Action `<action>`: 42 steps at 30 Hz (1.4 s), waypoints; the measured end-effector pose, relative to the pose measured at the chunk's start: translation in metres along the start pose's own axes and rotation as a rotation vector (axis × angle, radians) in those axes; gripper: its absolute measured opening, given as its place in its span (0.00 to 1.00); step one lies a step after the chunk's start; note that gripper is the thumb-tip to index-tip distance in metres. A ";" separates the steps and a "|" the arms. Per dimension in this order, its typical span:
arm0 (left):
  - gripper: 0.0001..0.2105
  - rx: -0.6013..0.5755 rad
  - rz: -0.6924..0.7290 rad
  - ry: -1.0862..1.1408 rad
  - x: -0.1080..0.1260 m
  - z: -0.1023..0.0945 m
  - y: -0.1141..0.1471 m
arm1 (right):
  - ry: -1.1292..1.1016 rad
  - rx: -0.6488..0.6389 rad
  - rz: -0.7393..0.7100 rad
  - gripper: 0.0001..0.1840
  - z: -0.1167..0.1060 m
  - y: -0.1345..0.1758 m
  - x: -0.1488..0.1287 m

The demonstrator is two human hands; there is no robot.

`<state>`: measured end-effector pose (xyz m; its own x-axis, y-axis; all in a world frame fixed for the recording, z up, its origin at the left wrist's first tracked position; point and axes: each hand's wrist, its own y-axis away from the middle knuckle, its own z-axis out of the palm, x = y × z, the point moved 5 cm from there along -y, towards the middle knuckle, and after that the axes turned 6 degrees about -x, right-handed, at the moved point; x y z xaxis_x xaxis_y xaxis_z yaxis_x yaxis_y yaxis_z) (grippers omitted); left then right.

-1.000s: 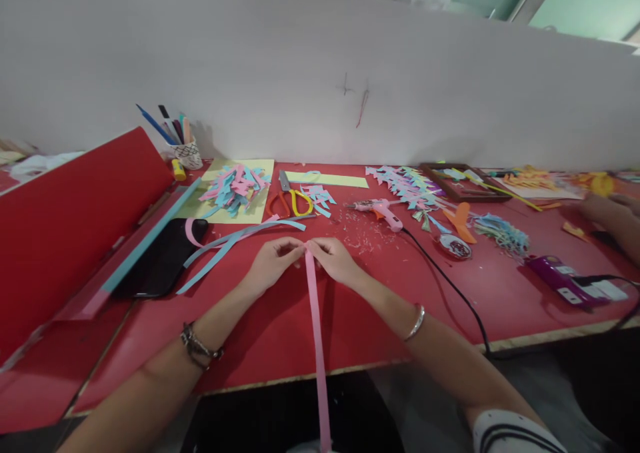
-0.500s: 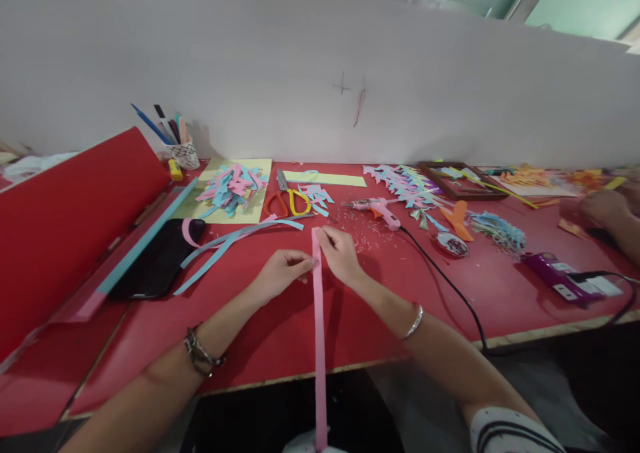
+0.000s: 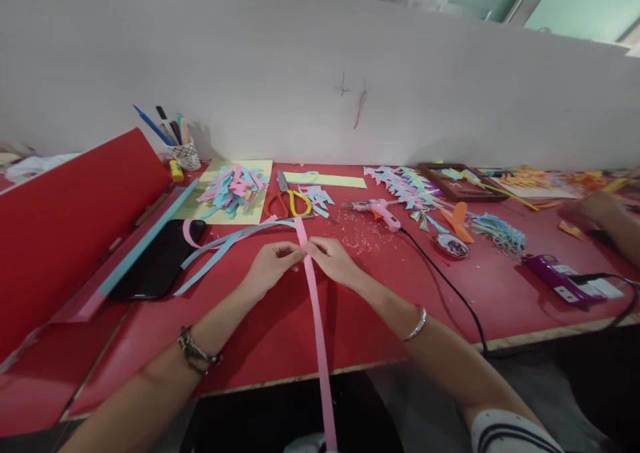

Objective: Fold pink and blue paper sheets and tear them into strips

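Note:
A long pink paper strip [image 3: 317,320] hangs from between my hands down over the table's front edge toward my lap. My left hand [image 3: 274,264] pinches its left edge between thumb and fingers. From the other side my right hand [image 3: 330,258] grips the strip at the same height, the fingertips of both hands nearly meeting. The strip's short upper end sticks up past the fingers and leans left. Just behind it lie scissors [image 3: 283,185] with one red and one yellow handle. Loose blue strips [image 3: 213,266] rest left of my left hand.
Pink and blue paper pieces [image 3: 235,188] are heaped on a yellow sheet at the left. A pink glue gun [image 3: 379,210] trails a black cord [image 3: 450,286] to the right. A black phone-like slab [image 3: 155,263] lies left. Another person's hand [image 3: 603,210] is at far right.
Both hands have slid down and slightly left along the strip, and more of its upper end shows above the fingers. My right hand has come closer to the left one.

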<state>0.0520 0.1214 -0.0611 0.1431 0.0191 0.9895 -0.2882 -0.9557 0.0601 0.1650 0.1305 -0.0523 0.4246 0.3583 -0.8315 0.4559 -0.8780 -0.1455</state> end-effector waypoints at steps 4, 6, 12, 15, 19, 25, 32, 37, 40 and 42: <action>0.10 0.017 -0.018 0.044 -0.003 -0.001 -0.001 | 0.047 0.013 -0.007 0.15 0.000 0.001 -0.003; 0.10 0.015 -0.029 0.054 -0.003 0.000 0.000 | 0.069 0.033 -0.012 0.15 0.000 0.001 -0.003; 0.11 -0.031 -0.030 0.047 0.003 0.006 0.003 | 0.072 0.145 -0.039 0.14 -0.005 0.004 -0.007; 0.12 -0.083 -0.004 -0.009 0.006 0.011 0.005 | 0.042 0.201 -0.036 0.15 -0.008 0.005 -0.009; 0.12 -0.134 0.012 -0.073 0.006 0.015 0.005 | -0.047 0.165 -0.004 0.16 -0.007 0.003 -0.004; 0.10 -0.191 -0.016 -0.070 0.004 0.017 0.005 | -0.091 0.178 0.031 0.20 -0.008 0.000 0.003; 0.09 -0.232 -0.030 -0.079 0.004 0.021 0.005 | -0.250 0.219 0.105 0.19 -0.018 -0.001 0.010; 0.10 -0.257 -0.006 -0.091 0.004 0.023 0.006 | -0.345 0.333 0.154 0.18 -0.035 -0.003 0.020; 0.10 -0.192 0.001 -0.071 0.005 0.017 0.004 | -0.352 0.243 0.129 0.21 -0.031 -0.004 0.020; 0.11 -0.126 0.010 -0.049 0.004 0.011 0.002 | -0.331 0.081 0.086 0.24 -0.020 -0.004 0.015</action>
<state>0.0624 0.1163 -0.0580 0.1850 -0.0078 0.9827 -0.4063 -0.9111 0.0692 0.1852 0.1462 -0.0534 0.1762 0.1714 -0.9693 0.3599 -0.9277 -0.0987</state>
